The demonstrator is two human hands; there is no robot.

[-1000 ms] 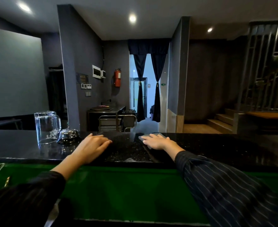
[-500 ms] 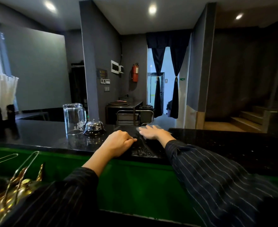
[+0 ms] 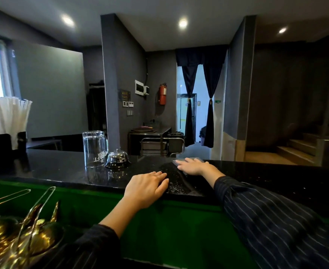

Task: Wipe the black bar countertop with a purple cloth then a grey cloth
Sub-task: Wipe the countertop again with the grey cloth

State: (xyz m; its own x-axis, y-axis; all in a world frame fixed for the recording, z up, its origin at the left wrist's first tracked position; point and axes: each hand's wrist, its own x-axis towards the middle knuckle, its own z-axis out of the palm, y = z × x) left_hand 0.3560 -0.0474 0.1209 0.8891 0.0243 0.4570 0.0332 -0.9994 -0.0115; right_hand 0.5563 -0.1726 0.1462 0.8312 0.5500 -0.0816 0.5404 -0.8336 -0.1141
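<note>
Countertop (image 3: 256,172), black w/ pale speckle, runs across the view above a green front panel (image 3: 179,226). Right hand (image 3: 195,166) lies flat, palm down, fingers spread, pressing a cloth (image 3: 193,159) against the far edge of the top; only a thin strip of the cloth shows past the fingertips, greyish w/ a faint purple cast, colour can't be told for sure. Left hand (image 3: 146,189) rests loose on the near edge, fingers extended and together, grasping nothing. Between the hands a damp-looking streak (image 3: 174,177) catches the light. Both arms in dark pinstriped sleeves. Left of the hands, well apart from the cloth: glass mug (image 3: 94,149) standing upside down, white print on it also inverted, reads approx "...AFT" w/ "...ER" above, rest not legible. Chrome call bell (image 3: 118,159) just beside the mug, to its right. Far left, bundle of white straws (image 3: 8,117) upright in a holder. Bottom left, gold-tone bar tools (image 3: 20,233), blurred. Background: red extinguisher (image 3: 162,94) on the grey wall, label too small to read; small plaque w/ gold characters nearby, unreadable.
</note>
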